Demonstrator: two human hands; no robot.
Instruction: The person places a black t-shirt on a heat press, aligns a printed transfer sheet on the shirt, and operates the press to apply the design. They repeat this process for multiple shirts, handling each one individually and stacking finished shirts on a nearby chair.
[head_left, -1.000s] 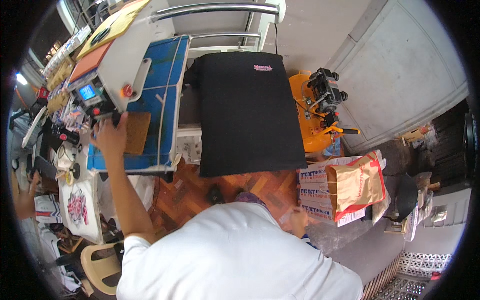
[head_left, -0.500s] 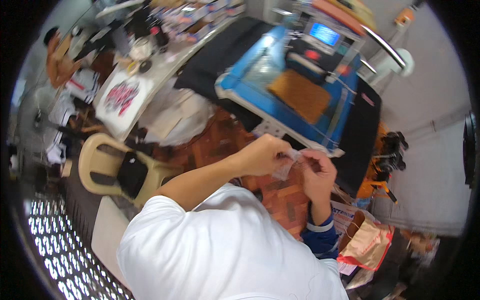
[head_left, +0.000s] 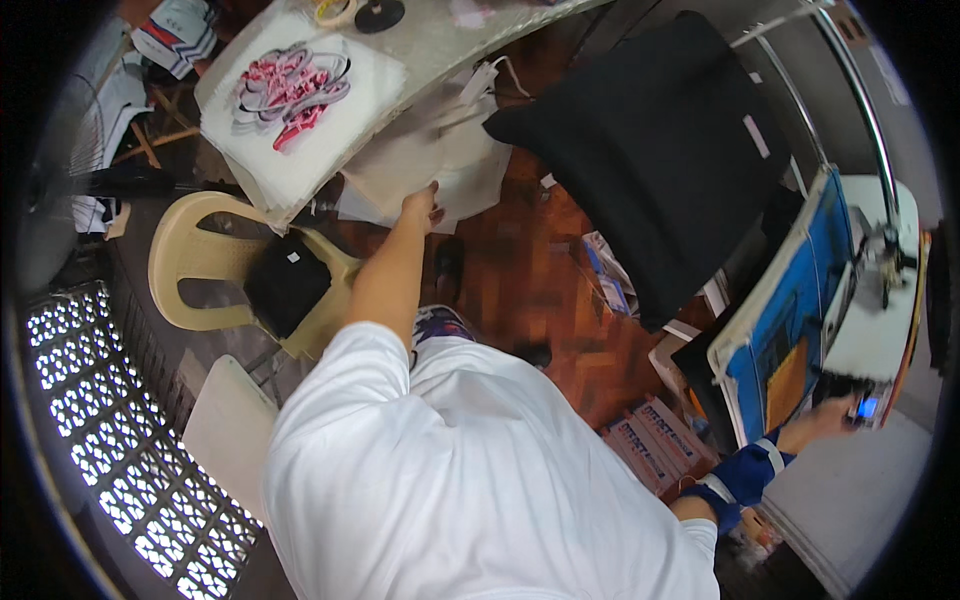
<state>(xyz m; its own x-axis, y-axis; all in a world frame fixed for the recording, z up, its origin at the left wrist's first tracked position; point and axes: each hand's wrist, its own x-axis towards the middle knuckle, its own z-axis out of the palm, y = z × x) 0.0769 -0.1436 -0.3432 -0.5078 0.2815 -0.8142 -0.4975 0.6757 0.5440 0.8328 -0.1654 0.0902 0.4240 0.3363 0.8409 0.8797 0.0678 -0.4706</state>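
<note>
The wearer's white shirt (head_left: 480,470) fills the near part of the view, with the left arm stretched forward and the right arm reaching out to the right. Near the left arm, a beige plastic chair (head_left: 195,215) carries a folded black cloth (head_left: 290,285) on its seat. Printed cardboard boxes (head_left: 655,445) lie on the wooden floor (head_left: 570,375), near the right forearm and its dark blue sleeve (head_left: 742,480).

The left hand (head_left: 424,207) hangs over the near edge of some pale sheeting (head_left: 450,180); its fingers look loosely bent, and I cannot tell whether they grip anything. The right hand (head_left: 822,422) is at the control box (head_left: 866,408) with a lit blue display, at the near end of a press. Its fingers are too small and blurred to tell whether they are open or closed.

Beside that hand, a brown pad (head_left: 787,385) rests on the press's blue bed (head_left: 800,300). Farther on, a black garment (head_left: 670,150) is spread flat left of the press, and a gray tabletop (head_left: 440,65) holds white sheets with a red-and-gray design (head_left: 295,95).
</note>
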